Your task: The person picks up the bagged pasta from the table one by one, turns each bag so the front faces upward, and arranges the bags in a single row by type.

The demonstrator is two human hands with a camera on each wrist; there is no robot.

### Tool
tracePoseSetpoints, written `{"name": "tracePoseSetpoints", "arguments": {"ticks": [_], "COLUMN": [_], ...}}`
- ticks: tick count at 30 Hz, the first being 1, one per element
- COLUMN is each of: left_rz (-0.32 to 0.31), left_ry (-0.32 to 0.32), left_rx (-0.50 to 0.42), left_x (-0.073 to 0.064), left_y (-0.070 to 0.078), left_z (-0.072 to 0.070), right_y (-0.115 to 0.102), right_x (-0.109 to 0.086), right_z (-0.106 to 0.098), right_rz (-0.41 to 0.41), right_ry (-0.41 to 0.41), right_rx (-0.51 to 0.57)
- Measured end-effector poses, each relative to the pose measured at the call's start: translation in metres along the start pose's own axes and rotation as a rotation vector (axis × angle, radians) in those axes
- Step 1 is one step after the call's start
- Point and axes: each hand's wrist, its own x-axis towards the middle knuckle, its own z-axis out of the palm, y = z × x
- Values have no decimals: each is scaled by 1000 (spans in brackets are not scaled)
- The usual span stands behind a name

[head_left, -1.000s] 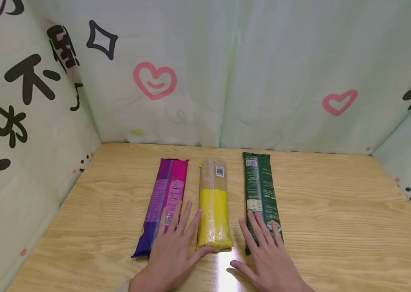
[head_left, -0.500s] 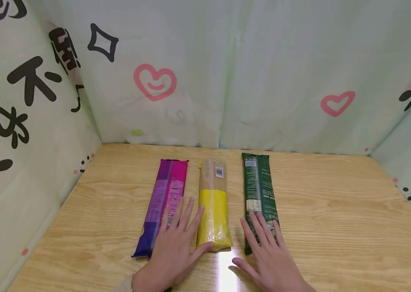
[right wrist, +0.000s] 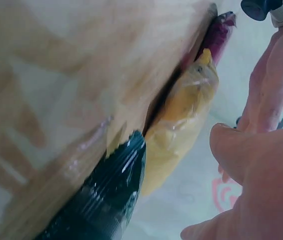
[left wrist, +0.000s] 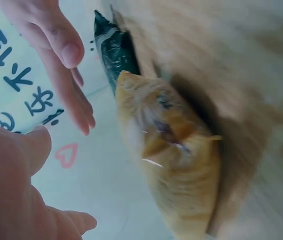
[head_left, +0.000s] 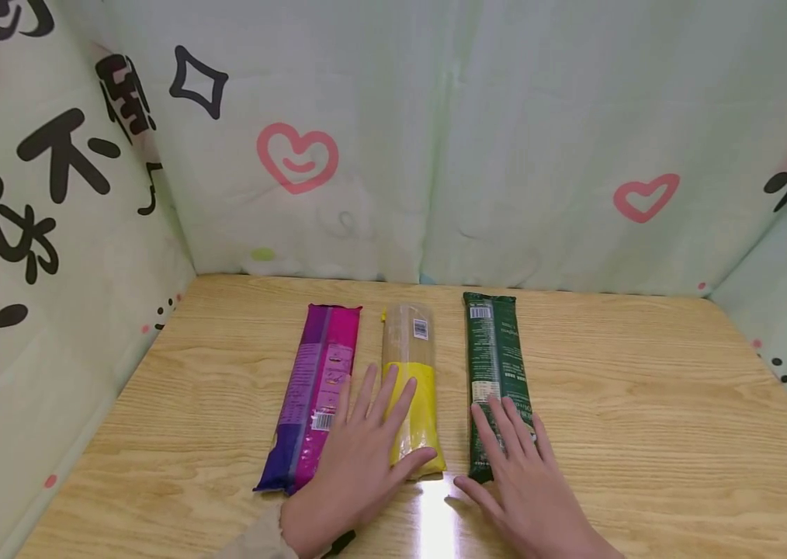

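Three long packs lie side by side on the wooden table. At left is a purple and pink pack; in the middle, a yellow pack with a clear upper half shows pale tan contents; at right is a dark green pack. My left hand, fingers straight and spread, is over the yellow pack's lower part and the purple pack's edge. Over the green pack's lower end, my right hand is also spread. Both wrist views show gaps between the hands and the yellow pack and green pack.
The wooden table extends to both sides of the packs. A pale printed curtain hangs along its back edge, with similar cloth at the left and right. Light reflects off the table between the hands.
My left hand has shifted right and slightly forward, from the purple pack's side to over the yellow pack. My right hand has moved slightly right. The packs lie essentially as before.
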Motion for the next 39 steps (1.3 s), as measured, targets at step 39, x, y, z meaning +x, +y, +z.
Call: {"name": "tracePoseSetpoints", "arguments": {"ticks": [39], "left_rz": [48], "left_ry": [-133], "left_rx": [-213], "left_x": [94], "left_y": [14], "left_z": [-6], "right_y": [40], "right_x": [28], "right_z": [-23], "right_rz": [212], "right_ry": [-64], "right_rx": [314]}}
